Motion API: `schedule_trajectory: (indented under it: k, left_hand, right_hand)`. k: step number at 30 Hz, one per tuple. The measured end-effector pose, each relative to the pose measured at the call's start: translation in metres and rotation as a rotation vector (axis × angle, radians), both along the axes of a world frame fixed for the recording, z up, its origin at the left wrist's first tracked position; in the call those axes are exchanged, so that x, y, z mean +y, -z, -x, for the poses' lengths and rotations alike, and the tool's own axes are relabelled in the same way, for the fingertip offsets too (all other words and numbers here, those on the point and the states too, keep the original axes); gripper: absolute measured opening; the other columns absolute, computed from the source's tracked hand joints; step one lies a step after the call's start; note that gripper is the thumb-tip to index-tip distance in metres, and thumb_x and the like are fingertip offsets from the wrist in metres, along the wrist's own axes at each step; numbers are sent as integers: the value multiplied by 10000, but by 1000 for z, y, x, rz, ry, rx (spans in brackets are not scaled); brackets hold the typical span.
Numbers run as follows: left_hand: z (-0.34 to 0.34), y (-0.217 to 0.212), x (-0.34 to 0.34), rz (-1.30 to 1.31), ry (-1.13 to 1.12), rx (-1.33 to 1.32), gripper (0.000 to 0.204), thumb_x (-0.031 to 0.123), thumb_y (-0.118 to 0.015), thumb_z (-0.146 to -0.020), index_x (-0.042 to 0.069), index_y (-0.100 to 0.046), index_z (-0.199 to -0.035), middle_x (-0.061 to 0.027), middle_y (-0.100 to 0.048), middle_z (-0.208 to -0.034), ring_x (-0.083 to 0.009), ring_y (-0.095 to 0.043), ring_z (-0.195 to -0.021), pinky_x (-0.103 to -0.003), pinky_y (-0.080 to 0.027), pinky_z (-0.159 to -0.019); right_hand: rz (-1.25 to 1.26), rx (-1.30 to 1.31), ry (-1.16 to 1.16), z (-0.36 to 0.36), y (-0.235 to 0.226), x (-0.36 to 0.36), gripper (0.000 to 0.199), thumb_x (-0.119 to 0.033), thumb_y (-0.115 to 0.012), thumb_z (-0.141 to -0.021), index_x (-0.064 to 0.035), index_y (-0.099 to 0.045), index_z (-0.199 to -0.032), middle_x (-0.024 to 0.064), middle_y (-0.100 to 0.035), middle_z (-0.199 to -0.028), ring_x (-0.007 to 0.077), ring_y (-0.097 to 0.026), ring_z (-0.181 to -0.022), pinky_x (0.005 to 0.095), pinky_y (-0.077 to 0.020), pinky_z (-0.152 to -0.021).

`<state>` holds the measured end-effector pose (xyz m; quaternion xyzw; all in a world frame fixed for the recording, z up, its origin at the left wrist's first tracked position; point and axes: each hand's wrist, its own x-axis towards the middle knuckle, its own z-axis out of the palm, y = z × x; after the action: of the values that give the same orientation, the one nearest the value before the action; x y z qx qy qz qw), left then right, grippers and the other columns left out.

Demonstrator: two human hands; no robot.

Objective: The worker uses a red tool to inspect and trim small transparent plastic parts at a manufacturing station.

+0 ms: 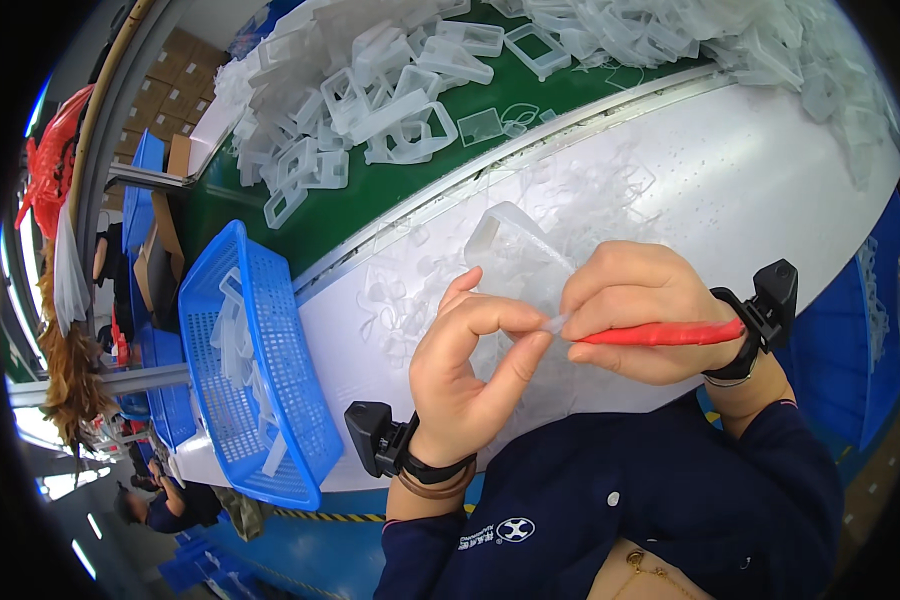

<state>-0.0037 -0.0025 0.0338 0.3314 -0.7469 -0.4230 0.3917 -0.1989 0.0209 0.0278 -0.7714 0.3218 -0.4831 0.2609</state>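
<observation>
Gripping a slim red handle (660,334), the right hand (635,300) is seen closed above the near edge of a glossy white surface (750,170). The rest of the tool is hidden by the fingers. Left hand (475,365) narrowed: a small translucent plastic piece (557,323) is pinched between thumb and index finger, right at the tips of the right hand, its other fingers bent loosely. Both wrists are strapped with black devices.

Just beyond the hands, toward the far edge, a translucent rectangular plastic frame (515,215) is seen, partly covered by the right hand; whether it is joined to the pinched piece cannot be told. Thin clear plastic scraps (400,300) are strewn over the middle of the surface.

Far edge bordered by a pale metal rail (530,150); beyond it, a green belt (220,215) is loaded with a heap of translucent plastic frames (370,110). Far right corner of the surface covered by a larger pile of clear plastic parts (830,90).

At the left edge, a blue perforated plastic basket (310,410) is placed, partly filled with translucent pieces. Past the right edge, a blue bin (830,340) is noted.
</observation>
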Motion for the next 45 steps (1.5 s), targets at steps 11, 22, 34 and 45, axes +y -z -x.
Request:
schedule_trajectory:
  k: [11, 22, 34, 45]
  left_hand:
    - [-3, 6, 15, 828, -234, -260, 277, -24, -616, -648, 108, -603, -892, -16, -570, -836, -153, -566, -753, -365, -338, -953]
    - [-9, 14, 12, 999, -299, -294, 238, 38, -631, -709, 116, -574, -927, -6, -483, -859, -143, -568, -791, -346, -349, -907]
    - [-2, 16, 10, 1022, -396, -295, 206, 51, -630, -714, 143, -584, -892, 17, -520, -807, -134, -528, -749, -327, -382, -826]
    - [-4, 11, 6, 1020, -349, -318, 183, 66, -651, -714, 141, -598, -872, 18, -514, -800, -150, -522, -734, -334, -397, -784]
  right_hand:
    - [399, 126, 138, -14, 3, 5, 203, -139, -690, -652, -23, -594, -789, 73, -561, -845, 236, -537, -683, 304, -453, -570]
    - [503, 107, 168, -18, 3, 5, 224, -142, -696, -642, -2, -592, -783, 86, -563, -873, 234, -540, -691, 303, -462, -544]
    - [515, 130, 163, -20, 2, 6, 222, -122, -696, -635, -1, -583, -782, 94, -558, -876, 238, -540, -694, 304, -462, -545]
    - [508, 140, 170, -20, 3, 7, 231, -129, -693, -644, 2, -589, -803, 94, -557, -882, 230, -542, -701, 306, -467, -556]
